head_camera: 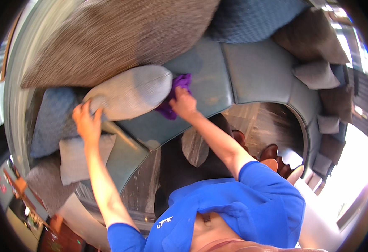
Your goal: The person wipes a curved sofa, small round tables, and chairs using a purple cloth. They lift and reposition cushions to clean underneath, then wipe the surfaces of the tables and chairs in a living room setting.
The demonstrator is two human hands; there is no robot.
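My left hand [88, 121] grips the near left end of a light grey cushion [124, 94], thumb and fingers spread around its corner. The cushion stands tilted over the seat of a curved grey-green sofa [199, 66]. My right hand [184, 102] holds a crumpled purple cloth [182, 82] beside the cushion's right end, and the cloth appears to touch it. Behind the cushion a large brown cushion [118, 34] leans against the backrest. The palm sides of both hands are hidden.
A blue textured cushion [53, 119] and a small pale cushion [86, 156] lie to the left. Another blue cushion [259, 19] sits at the back. Several more cushions line the sofa's right curve. Brown rounded furniture [269, 152] stands on the wood-look floor [247, 116] inside the curve.
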